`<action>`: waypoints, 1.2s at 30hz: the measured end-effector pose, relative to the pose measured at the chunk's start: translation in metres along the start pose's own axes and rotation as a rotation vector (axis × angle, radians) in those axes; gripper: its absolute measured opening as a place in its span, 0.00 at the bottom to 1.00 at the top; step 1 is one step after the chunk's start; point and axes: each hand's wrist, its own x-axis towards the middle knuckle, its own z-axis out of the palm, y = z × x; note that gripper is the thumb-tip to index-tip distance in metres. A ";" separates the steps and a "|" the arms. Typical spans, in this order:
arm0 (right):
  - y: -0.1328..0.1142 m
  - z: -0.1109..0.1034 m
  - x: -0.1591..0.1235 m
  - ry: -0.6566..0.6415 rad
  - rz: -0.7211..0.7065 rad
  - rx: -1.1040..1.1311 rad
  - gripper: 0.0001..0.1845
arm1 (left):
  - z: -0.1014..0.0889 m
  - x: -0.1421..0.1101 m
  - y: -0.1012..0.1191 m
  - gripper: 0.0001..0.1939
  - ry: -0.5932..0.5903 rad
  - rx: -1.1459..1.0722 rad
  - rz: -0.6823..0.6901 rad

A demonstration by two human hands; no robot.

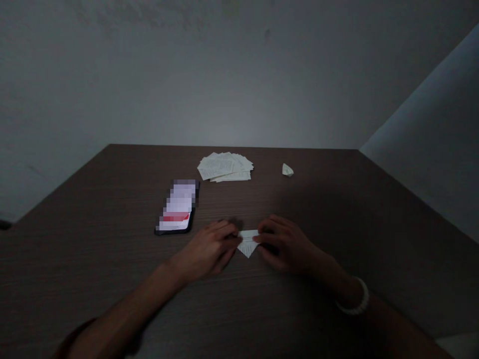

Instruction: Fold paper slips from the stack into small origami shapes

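Note:
Between my two hands a small piece of folded printed paper (248,244) lies at the table's middle, its pointed end facing me. My left hand (213,247) pinches its left corner with closed fingers. On the opposite side my right hand (282,244) has its fingers closed on the right corner, the thumb resting near the crease. The fingers cover both ends of the paper. A light bracelet (355,299) circles my right wrist.
The dark wooden table (112,279) meets a grey wall (232,75) at its far edge. A fanned stack of printed paper slips (226,165) lies ahead. A phone (177,207) with a lit screen is at left, and a small folded paper piece (287,170) at right.

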 end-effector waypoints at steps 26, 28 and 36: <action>-0.009 0.005 0.004 0.003 0.090 0.001 0.09 | 0.000 -0.007 0.003 0.11 0.054 0.033 -0.041; -0.008 0.004 0.003 -0.003 0.095 -0.001 0.09 | 0.001 -0.009 0.002 0.12 0.057 0.061 -0.047; -0.009 0.002 0.008 0.018 0.089 -0.046 0.09 | 0.002 -0.004 0.009 0.11 0.055 0.168 -0.093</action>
